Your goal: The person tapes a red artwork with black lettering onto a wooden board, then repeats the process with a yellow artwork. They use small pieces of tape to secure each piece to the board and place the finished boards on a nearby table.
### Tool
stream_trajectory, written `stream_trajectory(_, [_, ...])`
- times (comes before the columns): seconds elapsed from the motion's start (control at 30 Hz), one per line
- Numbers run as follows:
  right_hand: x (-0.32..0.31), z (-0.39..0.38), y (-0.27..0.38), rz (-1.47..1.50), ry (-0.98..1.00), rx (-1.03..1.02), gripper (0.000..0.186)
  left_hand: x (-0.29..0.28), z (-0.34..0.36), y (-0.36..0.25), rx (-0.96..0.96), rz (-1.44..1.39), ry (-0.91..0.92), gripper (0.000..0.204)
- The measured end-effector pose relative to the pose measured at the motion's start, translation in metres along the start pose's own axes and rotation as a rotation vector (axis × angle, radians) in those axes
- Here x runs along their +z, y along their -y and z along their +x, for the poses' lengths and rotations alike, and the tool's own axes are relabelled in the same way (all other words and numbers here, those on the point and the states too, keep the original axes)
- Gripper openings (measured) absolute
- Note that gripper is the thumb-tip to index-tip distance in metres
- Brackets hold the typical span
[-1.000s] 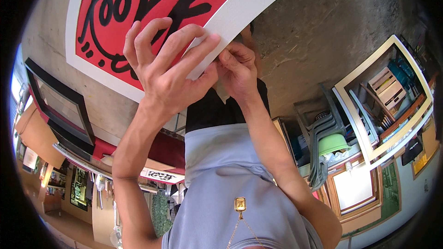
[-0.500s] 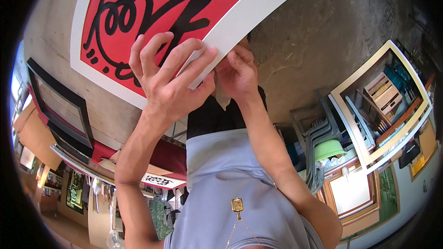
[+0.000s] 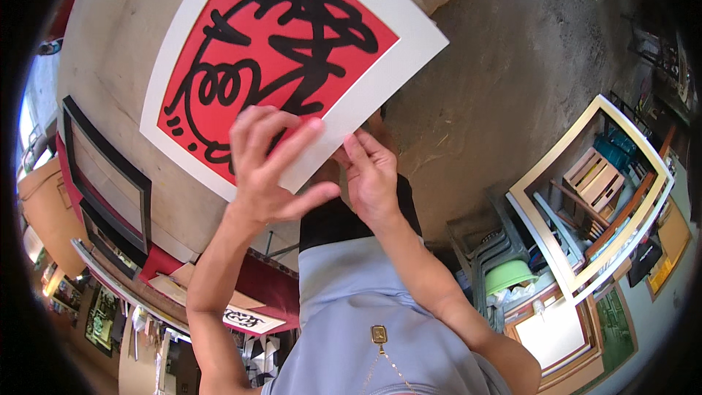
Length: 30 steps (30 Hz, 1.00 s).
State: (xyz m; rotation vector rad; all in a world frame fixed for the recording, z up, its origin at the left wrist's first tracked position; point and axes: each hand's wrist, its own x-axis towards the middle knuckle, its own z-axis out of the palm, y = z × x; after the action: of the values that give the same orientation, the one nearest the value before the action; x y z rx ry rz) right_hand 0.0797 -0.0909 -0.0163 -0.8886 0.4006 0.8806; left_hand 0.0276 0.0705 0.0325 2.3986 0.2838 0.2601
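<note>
A red artwork (image 3: 259, 44) with black looping strokes, inside a white mat (image 3: 409, 44), lies on a pale surface ahead of me. My left hand (image 3: 270, 161) is open, fingers spread over the lower part of the artwork and its right-hand border, thumb stretched out beyond the lower edge; whether the fingertips touch it is unclear. My right hand (image 3: 371, 175) has its thumb and curled fingers pinched on the mat's lower right edge, partly behind it.
The pale table (image 3: 102, 51) holds a black frame (image 3: 142, 212) at left. At right on the concrete floor (image 3: 497, 51) are a cream frame (image 3: 542, 238), a wooden crate (image 3: 589, 175), stacked grey chairs (image 3: 490, 249) and a green basin (image 3: 504, 278).
My left hand's thumb has come away from the mat edge and its fingers have spread. Both hands and the artwork's lower edge appear lower in view, and more of the artwork's top shows.
</note>
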Motion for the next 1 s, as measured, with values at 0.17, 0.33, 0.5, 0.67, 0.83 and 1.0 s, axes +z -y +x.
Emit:
stream_trajectory(0.17, [0.005,0.003,0.004,-0.083,-0.092,-0.068,0.030,-0.039,0.056,0.075,-0.250,0.514,-0.341,0.047])
stream_trajectory(0.33, [0.002,0.005,0.006,-0.139,-0.066,-0.062,0.025,-0.072,0.077,0.135,-0.489,0.349,-0.126,0.037])
stream_trajectory(0.5, [0.001,0.006,0.025,-0.230,-0.044,-0.046,0.022,-0.092,0.083,0.145,-0.687,0.068,-0.068,0.030])
stream_trajectory(0.67, [0.012,0.037,0.097,-0.503,0.094,0.047,0.025,-0.123,0.029,0.139,-0.934,-0.316,-0.004,0.019])
stream_trajectory(0.83, [0.060,0.120,0.156,-1.008,0.411,0.006,0.028,-0.106,-0.088,0.078,-1.080,-0.814,-0.221,0.027])
stream_trajectory(1.0, [0.160,0.192,0.137,-1.563,0.734,-0.332,0.033,0.005,-0.120,-0.031,-1.174,-1.174,-0.700,0.045])
